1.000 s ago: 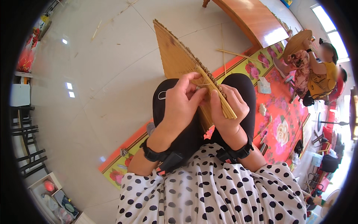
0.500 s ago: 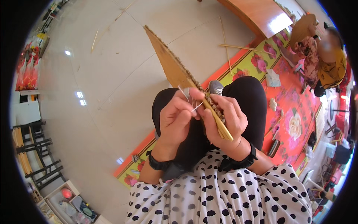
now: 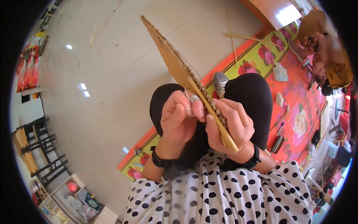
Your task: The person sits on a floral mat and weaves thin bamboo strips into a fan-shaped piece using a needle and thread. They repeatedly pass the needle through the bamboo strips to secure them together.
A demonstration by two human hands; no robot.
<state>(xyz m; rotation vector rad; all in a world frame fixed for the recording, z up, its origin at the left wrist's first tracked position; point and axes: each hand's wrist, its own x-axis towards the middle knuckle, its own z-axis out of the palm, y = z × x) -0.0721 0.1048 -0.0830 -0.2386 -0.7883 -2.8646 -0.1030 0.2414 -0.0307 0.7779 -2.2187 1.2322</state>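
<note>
A flat brown panel [image 3: 167, 58] with a knobbly edge stretches away from my lap, seen nearly edge-on. Along its near end lie yellow stalks [image 3: 225, 137]. My right hand [image 3: 238, 121] is closed round that end, thumb on the stalks and fingers over the knobbly edge. Just left of it, my left hand [image 3: 175, 121] pinches white thread [image 3: 188, 110], its fingertips close against the stalks. A silvery ring-shaped band [image 3: 194, 99] sits on one left finger. Whether a needle is in the pinch cannot be made out.
Under my feet lies a red and green floral mat [image 3: 257, 65] with loose stalks [image 3: 248, 37] across it. A wooden table [image 3: 278, 11] stands at the far right, beside another seated person [image 3: 328, 56]. Crates [image 3: 72, 194] and a black rack [image 3: 43, 149] are at left.
My left hand has come closer to the stalks, and its thread loop looks shorter. The right hand keeps its grip on the panel. The whole view has shifted slightly.
</note>
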